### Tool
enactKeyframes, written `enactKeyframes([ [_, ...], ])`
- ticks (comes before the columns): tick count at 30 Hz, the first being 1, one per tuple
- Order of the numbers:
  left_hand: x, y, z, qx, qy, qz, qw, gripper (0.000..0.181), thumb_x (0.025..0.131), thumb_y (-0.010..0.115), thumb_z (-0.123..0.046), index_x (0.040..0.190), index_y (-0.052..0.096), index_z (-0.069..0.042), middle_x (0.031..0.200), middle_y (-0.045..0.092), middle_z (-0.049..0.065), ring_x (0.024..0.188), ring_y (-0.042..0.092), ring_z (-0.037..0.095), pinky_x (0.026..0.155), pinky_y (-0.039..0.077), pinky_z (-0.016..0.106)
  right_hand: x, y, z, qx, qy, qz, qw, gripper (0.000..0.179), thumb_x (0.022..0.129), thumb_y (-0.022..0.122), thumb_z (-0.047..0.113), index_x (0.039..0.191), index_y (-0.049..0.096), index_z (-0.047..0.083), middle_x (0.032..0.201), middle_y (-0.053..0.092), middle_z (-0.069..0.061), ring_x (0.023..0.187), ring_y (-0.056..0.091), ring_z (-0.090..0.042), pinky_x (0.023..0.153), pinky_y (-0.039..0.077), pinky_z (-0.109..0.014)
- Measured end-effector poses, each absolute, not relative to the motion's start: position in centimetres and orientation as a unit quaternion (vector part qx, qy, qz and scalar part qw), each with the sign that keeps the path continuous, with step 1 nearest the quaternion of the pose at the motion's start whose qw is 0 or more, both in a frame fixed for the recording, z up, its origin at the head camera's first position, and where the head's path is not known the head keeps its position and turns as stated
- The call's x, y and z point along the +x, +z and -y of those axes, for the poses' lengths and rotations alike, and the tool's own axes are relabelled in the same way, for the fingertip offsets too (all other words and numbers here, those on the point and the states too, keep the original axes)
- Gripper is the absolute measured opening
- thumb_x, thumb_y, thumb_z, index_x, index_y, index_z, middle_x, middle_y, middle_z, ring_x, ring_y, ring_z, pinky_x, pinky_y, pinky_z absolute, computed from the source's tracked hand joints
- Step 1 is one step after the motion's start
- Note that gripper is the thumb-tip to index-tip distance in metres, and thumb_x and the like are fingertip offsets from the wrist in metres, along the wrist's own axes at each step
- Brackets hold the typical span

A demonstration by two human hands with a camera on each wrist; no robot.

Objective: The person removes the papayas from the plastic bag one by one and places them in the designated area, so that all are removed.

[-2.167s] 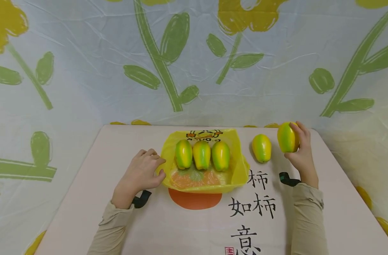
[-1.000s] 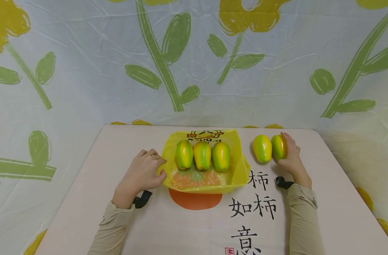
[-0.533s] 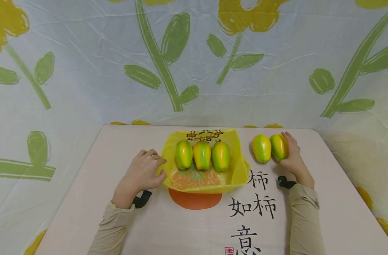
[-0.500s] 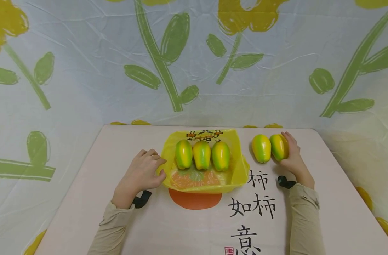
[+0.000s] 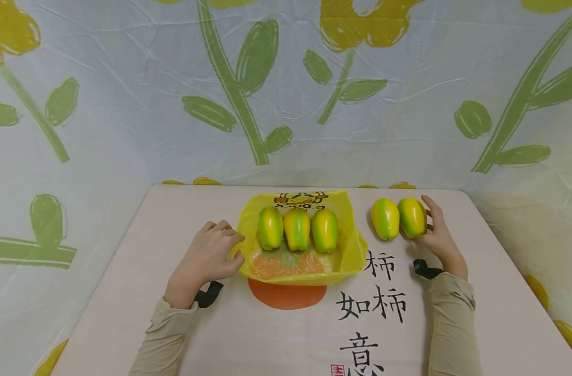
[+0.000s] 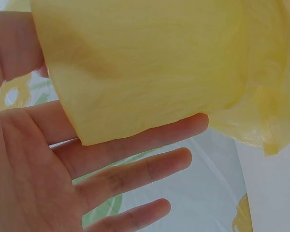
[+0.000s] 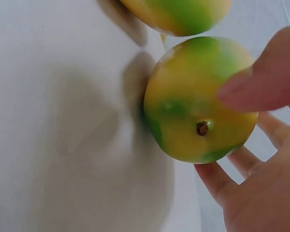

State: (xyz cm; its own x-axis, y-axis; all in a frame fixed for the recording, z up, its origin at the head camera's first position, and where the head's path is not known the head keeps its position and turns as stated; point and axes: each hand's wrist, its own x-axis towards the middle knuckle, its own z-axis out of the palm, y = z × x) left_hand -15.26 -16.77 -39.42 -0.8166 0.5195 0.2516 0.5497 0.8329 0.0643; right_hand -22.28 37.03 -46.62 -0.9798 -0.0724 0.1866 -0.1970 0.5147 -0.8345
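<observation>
Nearest, black writing [image 5: 363,354] and an orange patch [image 5: 287,297] are printed on the tabletop [image 5: 248,344], between its near edge and the yellow bag [image 5: 353,253]; the bag lies around the middle, reaching back toward the far edge; the left grip [image 5: 212,252] is at the bag's left side, fingers long and spread, with the thin plastic draped across them; thumb and fingers stand apart, so it seems to steady the bag rather than pinch it.

Farther back, three papayas [image 5: 297,228] sit side by side in the bag; toward the far right corner, the inner papaya [image 5: 385,219] and the outer papaya [image 5: 412,218] lie close together on the tabletop, and whether they touch I cannot tell; the right grip [image 5: 440,237] is loosely spread about the outer papaya's right side, with no firm hold showing.

The step in hand is probably setting the outer papaya in line with its neighbour, at the point of release; the next move likely calls for drawing the right grip clear without rolling the fruit, then perhaps reaching for the bag's row while the left grip keeps the plastic spread; beyond the far edge hangs a flowered cloth [image 5: 150,120].
</observation>
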Motion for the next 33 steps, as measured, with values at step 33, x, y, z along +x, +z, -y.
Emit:
enactKeyframes([
  [33,-15.3,-39.5,16.8,-0.283,-0.079,0.949,0.115,0.028,0.079,0.061,-0.02,0.098,0.077,-0.008,0.093,0.073,0.005,0.098,0.06,0.027,0.087,0.046,0.047,-22.1,-47.7,-37.1,0.005,0.492,0.87,0.011,0.104,0.084,0.073,0.003,0.16,0.003,0.014,0.156,0.016,-0.027,0.123,0.032,-0.043,0.091,0.034,-0.047],
])
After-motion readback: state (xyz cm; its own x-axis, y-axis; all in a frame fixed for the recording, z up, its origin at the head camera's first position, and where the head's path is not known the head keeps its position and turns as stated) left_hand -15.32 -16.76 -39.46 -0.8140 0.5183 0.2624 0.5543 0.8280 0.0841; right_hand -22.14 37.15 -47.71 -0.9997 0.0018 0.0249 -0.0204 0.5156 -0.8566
